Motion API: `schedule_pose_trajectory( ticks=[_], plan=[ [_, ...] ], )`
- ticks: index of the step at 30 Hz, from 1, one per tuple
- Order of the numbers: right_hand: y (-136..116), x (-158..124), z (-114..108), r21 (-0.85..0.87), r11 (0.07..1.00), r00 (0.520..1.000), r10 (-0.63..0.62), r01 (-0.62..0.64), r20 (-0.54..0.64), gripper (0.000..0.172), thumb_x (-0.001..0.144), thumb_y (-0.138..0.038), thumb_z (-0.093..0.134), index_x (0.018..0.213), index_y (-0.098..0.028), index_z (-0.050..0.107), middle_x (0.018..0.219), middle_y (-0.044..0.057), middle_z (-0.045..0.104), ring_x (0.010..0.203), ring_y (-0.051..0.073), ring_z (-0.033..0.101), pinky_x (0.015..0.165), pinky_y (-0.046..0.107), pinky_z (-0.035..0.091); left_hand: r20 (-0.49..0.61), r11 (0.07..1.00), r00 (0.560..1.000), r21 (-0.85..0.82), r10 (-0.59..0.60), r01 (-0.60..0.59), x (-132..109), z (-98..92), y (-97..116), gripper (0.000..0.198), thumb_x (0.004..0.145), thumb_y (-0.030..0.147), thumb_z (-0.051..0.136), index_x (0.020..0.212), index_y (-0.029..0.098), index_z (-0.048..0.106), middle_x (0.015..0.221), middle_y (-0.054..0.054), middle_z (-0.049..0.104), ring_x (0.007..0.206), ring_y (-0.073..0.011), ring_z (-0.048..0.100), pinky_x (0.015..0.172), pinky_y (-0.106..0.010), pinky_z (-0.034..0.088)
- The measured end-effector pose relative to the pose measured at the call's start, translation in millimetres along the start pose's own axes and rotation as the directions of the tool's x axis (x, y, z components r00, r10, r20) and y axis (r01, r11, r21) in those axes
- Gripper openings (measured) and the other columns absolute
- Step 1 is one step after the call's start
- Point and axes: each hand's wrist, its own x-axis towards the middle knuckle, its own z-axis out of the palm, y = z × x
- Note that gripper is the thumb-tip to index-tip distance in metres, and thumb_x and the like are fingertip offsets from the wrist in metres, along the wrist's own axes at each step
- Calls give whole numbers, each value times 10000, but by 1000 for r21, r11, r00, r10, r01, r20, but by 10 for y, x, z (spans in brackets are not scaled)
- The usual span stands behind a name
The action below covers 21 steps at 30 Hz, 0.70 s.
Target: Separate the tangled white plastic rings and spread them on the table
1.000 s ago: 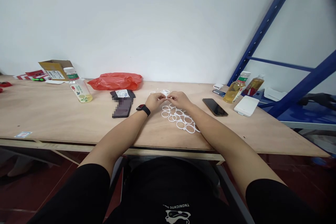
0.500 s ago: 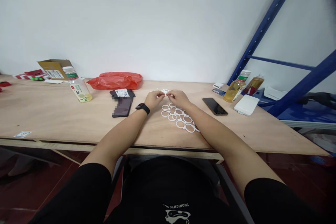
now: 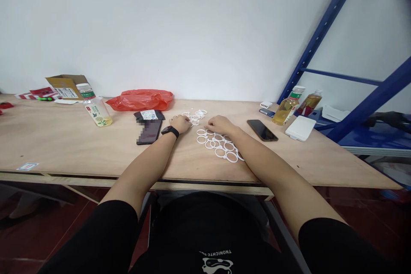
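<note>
Linked white plastic rings [image 3: 220, 152] lie on the table in front of me, reaching under my right forearm. My right hand [image 3: 221, 124] is at their far edge, its fingertips pinched on a white ring that the hand partly covers. A small heap of loose white rings [image 3: 199, 114] lies beyond, between my hands. My left hand [image 3: 180, 123], with a dark watch on its wrist, rests low at the left edge of this heap. Its fingers are mostly hidden, so its grip is unclear.
Left of my hands are a dark phone [image 3: 149, 132], a black packet [image 3: 148, 114], a red plastic bag [image 3: 140, 100], a bottle [image 3: 96, 109] and a cardboard box [image 3: 68, 86]. To the right are another phone [image 3: 262, 130], a white case [image 3: 300, 128] and a drink bottle [image 3: 285, 109].
My hands were together over the loose heap and have parted. The left moved left and down, the right slightly down toward the linked rings. The heap is now uncovered.
</note>
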Motion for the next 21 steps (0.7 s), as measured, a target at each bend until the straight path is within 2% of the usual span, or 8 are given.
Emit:
schedule_pose_trajectory(
  ticks=[4,6,10,13,15,17,21],
  plan=[
    [9,-1,4,55,998,998,32,-28,-59,282,891,-460,581,847,-235,747,861,48,746,769,188,644,619,268,384,4,1000,1000,-16,14,-14,16,11,-5,186,698,367,705,836,248,743,958,-91,743,1010,-317,613,935,-471,404],
    [9,0,7,80,996,996,36,-30,-84,251,893,-436,585,904,-243,745,908,39,749,788,182,646,640,265,399,-25,999,999,-36,28,-29,20,21,-9,166,700,331,700,840,252,740,941,-77,749,992,-301,625,937,-458,404],
    [-5,0,8,102,995,997,26,-18,-75,216,887,-403,595,929,-251,742,923,23,751,787,170,645,648,258,404,-77,994,995,-80,70,-76,0,28,26,271,787,385,636,1001,256,739,1058,-85,742,1043,-302,626,957,-457,397],
    [-24,-8,1,117,993,997,13,-5,-73,210,885,-399,598,929,-252,741,918,20,751,789,170,647,648,259,404,-28,986,988,-74,149,-151,-38,24,85,430,773,526,652,1102,260,727,1122,-103,726,1094,-336,609,972,-474,390],
    [-36,-16,-5,122,993,997,9,1,-79,209,885,-396,599,927,-250,742,917,21,752,791,170,650,652,259,408,23,969,971,-71,238,-236,-65,17,127,507,727,550,698,1149,268,714,1155,-103,717,1115,-343,600,972,-462,396],
    [-45,-21,-9,123,992,996,8,3,-88,202,884,-389,601,927,-251,744,913,18,753,796,170,653,658,257,412,52,950,951,-82,305,-301,-85,6,163,471,736,511,705,1142,272,716,1163,-92,717,1107,-329,608,960,-438,407],
    [-47,-18,-5,111,994,996,3,7,-93,203,887,-385,598,952,-258,742,923,12,755,805,174,657,662,257,413,38,939,940,-68,340,-337,-101,-23,196,310,783,377,658,1064,272,736,1087,-70,740,1037,-294,640,920,-406,427]
  ],
)
